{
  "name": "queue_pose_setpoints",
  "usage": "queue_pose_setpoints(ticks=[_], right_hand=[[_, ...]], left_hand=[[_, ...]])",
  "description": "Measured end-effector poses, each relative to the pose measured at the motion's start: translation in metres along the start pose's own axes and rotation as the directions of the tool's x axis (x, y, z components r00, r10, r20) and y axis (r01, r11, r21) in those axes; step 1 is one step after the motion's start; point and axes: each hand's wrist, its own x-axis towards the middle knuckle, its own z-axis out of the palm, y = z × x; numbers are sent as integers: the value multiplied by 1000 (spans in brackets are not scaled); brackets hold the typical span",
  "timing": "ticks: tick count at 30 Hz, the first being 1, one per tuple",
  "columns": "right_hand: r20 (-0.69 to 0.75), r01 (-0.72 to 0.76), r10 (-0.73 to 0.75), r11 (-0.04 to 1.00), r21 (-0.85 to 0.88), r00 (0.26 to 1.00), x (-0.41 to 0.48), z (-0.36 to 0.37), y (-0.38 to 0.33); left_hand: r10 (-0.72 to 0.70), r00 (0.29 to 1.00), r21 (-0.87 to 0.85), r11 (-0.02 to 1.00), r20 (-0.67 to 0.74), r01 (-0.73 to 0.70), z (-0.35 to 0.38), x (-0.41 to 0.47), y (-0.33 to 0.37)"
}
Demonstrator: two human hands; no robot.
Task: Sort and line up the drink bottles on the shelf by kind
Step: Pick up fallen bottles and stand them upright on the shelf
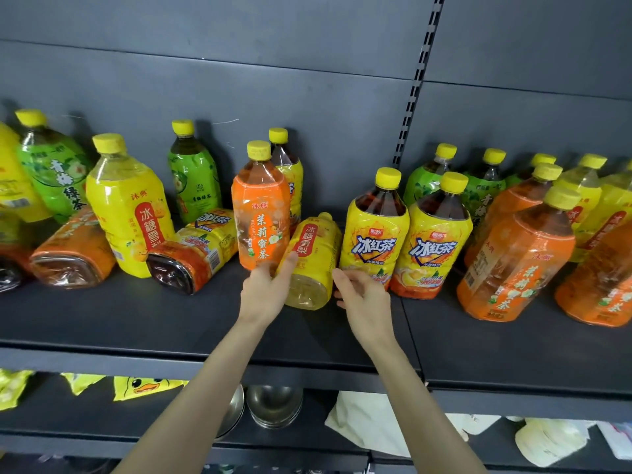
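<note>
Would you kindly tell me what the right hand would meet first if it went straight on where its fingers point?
Probably the toppled yellow bottle, near its base; the right hand is beside it, though depth is unclear.

The unit is a dark grey metal shelving bay.

1. The back panel (307,97) fills the view from 9 to 3 o'clock. It is matte, with horizontal seams.
2. A slotted upright (420,80) runs from 12 toward 1 o'clock and divides two bays.
3. The upper shelf (136,319) spans the centre. A board joint lies below the upright.
4. The lower shelf (102,425), from 7 to 5 o'clock, sits in shade. It carries duck-print packets (143,388) at 8 o'clock, stacked steel bowls (273,405) at 6 o'clock and white bags (369,429) at 5 o'clock.

Lighting is soft and frontal.
</note>
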Motion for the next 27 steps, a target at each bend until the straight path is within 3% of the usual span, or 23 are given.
queue_pose_setpoints(ticks=[2, 5, 10, 19, 27], right_hand=[[38, -51, 50, 998, 40, 998, 1, 10, 1], [54, -119, 115, 989, 89, 992, 3, 15, 2], [97, -217, 207, 970, 106, 974, 8, 16, -2], [172, 17, -61, 969, 246, 983, -6, 5, -14], [154, 135, -181, 953, 271, 971, -2, 6, -16]], left_hand=[[-61, 993, -89, 994, 97, 70, -5, 3, -2], [-20, 982, -142, 989, 190, 48, -10, -2, -5], [53, 987, -138, 990, 152, -32, -19, -22, -20], [314, 913, -329, 918, 261, -222, -37, -34, -27], [349, 874, -240, 930, 337, -278, -43, -7, -27]])
